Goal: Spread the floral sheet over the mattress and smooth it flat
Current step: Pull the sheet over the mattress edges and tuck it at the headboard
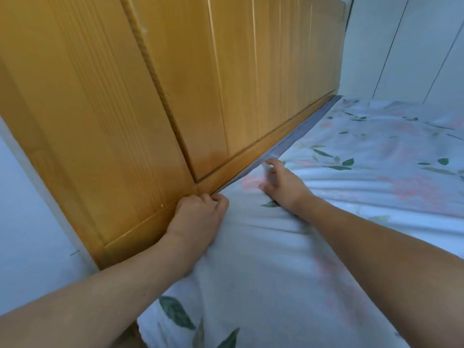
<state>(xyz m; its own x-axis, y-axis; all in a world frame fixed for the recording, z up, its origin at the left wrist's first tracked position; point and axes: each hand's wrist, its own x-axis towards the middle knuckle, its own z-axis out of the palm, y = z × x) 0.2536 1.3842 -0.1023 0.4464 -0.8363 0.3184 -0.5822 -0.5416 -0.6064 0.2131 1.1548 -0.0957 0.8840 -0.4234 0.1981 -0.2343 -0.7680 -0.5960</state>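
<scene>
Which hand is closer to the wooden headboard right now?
Left. The left hand is curled at the sheet's edge, right against the wooden headboard; the right hand rests further out on the sheet, fingertips near the grey strip.

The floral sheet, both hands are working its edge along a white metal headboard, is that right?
Not quite. In the head view both hands, left and right, work the floral sheet edge, but the headboard is golden-brown wood, not white metal.

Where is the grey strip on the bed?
The grey strip runs along the foot of the wooden headboard, at the floral sheet's edge, beyond the right hand.
</scene>
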